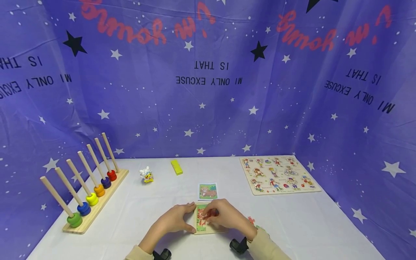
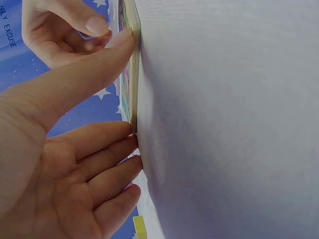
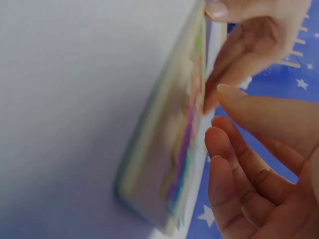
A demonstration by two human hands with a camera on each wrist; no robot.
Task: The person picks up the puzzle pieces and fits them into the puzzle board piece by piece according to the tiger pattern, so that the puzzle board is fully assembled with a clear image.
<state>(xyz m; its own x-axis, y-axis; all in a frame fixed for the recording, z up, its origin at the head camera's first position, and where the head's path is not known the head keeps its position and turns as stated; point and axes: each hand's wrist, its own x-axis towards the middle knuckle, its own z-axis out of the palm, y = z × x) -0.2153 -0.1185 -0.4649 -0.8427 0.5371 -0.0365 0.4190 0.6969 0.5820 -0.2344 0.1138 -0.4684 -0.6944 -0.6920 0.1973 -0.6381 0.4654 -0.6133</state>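
A small wooden puzzle board [image 1: 210,233] lies on the table with a red and green animal picture in its left part. In the right wrist view a bare strip shows along the puzzle board [image 3: 144,204]. My left hand [image 1: 177,218] spans its left edge, thumb at the near corner and nearly straight fingers at the far corner. Over the picture hovers my right hand [image 1: 224,215], its thumb and fingertips bent toward each other with a gap between them; no held piece is visible. Beside the right forearm are partly hidden puzzle pieces [image 1: 251,220], red and green.
A picture card [image 1: 208,191] lies just beyond the puzzle board. On the left stands a wooden peg stand [image 1: 94,206] with coloured rings. A white toy figure [image 1: 147,174] and a yellow block [image 1: 177,167] are farther back. A large peg puzzle [image 1: 279,175] lies at right.
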